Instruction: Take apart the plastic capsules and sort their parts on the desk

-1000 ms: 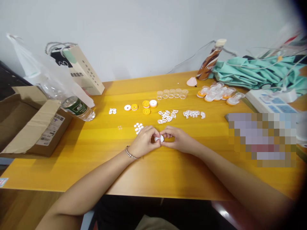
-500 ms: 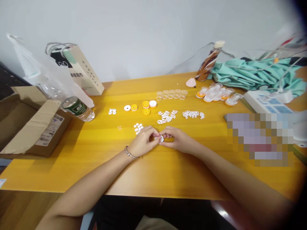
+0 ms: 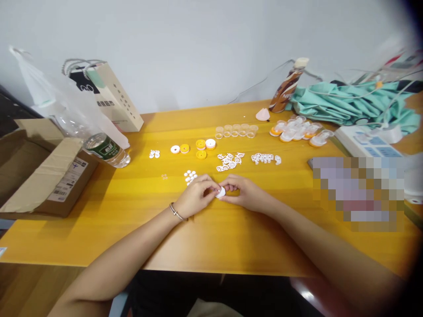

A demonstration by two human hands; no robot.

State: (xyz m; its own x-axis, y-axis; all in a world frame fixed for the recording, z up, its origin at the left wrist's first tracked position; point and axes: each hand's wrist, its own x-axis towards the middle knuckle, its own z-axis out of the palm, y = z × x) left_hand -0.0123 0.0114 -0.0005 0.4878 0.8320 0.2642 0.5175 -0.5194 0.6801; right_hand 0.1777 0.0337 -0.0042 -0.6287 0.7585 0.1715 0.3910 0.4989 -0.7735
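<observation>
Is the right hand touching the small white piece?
Touching: the head view shows the right hand pinching the white piece between thumb and finger.

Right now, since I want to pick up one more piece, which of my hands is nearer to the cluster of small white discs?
Left. Your left hand is right beside the discs; your right hand is farther off to their right.

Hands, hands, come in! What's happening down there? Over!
Left hand, right hand: both pinching small white piece. White discs close beside left hand. Over.
</observation>
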